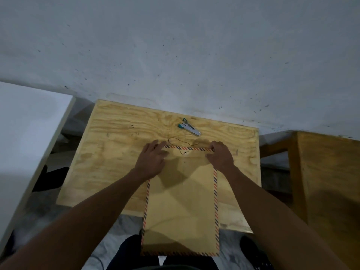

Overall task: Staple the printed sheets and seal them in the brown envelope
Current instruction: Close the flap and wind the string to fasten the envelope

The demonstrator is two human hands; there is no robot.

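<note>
A brown envelope (182, 207) with a red-and-blue striped border lies lengthwise on the plywood table (116, 145), its near end hanging over the front edge. Its flap is folded down at the far end, with a small round button (185, 152) and a thin dark string (176, 140) trailing onto the wood. My left hand (151, 160) presses flat on the far left corner of the flap. My right hand (221, 154) pinches the far right corner. A teal and silver stapler (189, 129) lies behind the envelope. The printed sheets are not visible.
A white wall rises just behind the table. A white table (29, 133) stands to the left and a wooden piece of furniture (329, 182) to the right. Dark-trousered legs (132, 254) and a shoe (253, 252) show below on the marbled floor.
</note>
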